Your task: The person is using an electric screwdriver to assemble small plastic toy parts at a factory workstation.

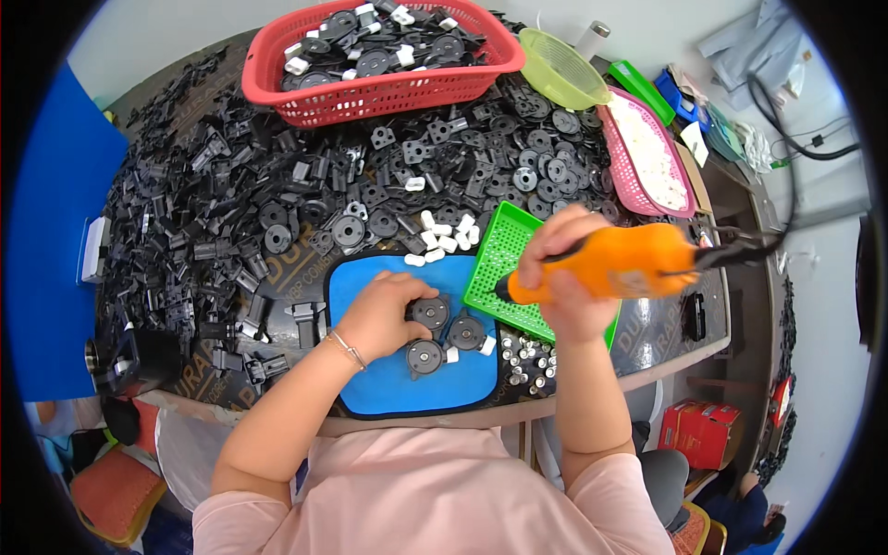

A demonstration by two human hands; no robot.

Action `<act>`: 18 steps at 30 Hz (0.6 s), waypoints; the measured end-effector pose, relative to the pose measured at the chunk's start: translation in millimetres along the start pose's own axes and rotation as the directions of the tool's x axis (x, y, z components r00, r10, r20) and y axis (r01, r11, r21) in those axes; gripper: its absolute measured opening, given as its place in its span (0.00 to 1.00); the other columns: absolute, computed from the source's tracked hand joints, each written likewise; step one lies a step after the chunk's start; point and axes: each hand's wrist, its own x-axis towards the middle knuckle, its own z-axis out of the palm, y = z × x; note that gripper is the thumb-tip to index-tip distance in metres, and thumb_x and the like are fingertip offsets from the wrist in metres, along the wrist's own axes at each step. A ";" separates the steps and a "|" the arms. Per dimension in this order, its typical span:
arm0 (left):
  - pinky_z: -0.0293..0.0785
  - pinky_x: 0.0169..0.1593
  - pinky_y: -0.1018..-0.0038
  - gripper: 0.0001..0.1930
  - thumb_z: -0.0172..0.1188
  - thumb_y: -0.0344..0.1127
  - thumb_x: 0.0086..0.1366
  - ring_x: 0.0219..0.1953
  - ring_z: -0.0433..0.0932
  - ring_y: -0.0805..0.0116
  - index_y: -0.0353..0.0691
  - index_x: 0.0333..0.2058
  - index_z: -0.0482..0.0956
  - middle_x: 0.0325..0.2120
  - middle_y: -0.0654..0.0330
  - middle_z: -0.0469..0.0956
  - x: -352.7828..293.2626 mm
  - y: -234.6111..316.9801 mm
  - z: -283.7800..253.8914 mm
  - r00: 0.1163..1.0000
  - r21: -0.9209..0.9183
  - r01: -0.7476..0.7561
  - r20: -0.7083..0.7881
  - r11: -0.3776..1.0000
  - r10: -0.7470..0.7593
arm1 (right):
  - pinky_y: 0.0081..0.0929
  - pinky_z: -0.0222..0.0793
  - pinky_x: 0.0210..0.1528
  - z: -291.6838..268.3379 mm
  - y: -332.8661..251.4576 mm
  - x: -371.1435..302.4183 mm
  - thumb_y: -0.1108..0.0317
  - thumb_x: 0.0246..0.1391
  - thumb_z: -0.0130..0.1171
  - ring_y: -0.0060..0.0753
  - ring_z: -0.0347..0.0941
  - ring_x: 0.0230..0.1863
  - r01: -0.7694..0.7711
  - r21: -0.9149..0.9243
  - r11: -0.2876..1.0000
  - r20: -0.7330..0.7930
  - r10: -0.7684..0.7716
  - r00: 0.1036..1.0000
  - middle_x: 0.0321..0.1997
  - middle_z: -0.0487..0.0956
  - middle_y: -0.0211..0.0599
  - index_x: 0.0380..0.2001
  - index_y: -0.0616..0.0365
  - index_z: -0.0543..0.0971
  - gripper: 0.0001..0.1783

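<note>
My right hand [564, 264] grips an orange corded electric screwdriver [629, 262], held level with its dark tip pointing left above a green perforated tray [507, 225]. On the blue mat [370, 393], my left hand [381, 313] is closed round the side of a black round plastic part [431, 313], thumb and fingers at its edge. Close by lie a second black round part [425, 357] and a third [465, 333], each with a small white piece beside it. The bottom of the green tray is partly hidden by the right hand and the screwdriver.
Loose black plastic parts [203, 176] cover much of the table. Behind them stand a red basket [388, 100] of finished-looking pieces, a yellow-green basket [562, 69] and a pink basket [624, 171]. White pieces [448, 243] and small metal parts [527, 361] edge the mat.
</note>
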 end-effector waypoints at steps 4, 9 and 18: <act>0.71 0.38 0.71 0.28 0.75 0.31 0.34 0.33 0.70 0.64 0.43 0.40 0.80 0.27 0.62 0.74 0.3 -1.1 2.0 0.994 0.046 -0.082 -0.074 0.996 0.086 | 0.22 0.69 0.27 -4.4 10.4 -11.4 0.72 0.46 0.59 0.28 0.70 0.22 -0.007 -0.098 0.995 0.023 0.010 1.000 0.32 0.68 0.41 0.32 0.64 0.69 0.12; 0.69 0.46 0.68 0.26 0.74 0.31 0.36 0.41 0.72 0.57 0.42 0.40 0.79 0.34 0.59 0.77 1.2 7.0 -3.2 1.000 0.015 0.026 0.009 1.000 -0.026 | 0.22 0.69 0.28 -2.4 14.9 -14.8 0.74 0.45 0.60 0.27 0.71 0.23 -0.043 -0.155 0.987 0.041 0.049 0.998 0.32 0.68 0.40 0.32 0.63 0.69 0.12; 0.69 0.46 0.68 0.26 0.74 0.30 0.36 0.41 0.71 0.57 0.43 0.40 0.79 0.34 0.60 0.77 0.4 4.9 -1.3 1.000 -0.008 0.010 -0.020 1.000 -0.010 | 0.20 0.68 0.26 0.5 16.9 -15.2 0.72 0.47 0.61 0.25 0.71 0.23 -0.030 -0.098 0.995 0.044 0.034 0.998 0.31 0.68 0.39 0.33 0.63 0.69 0.12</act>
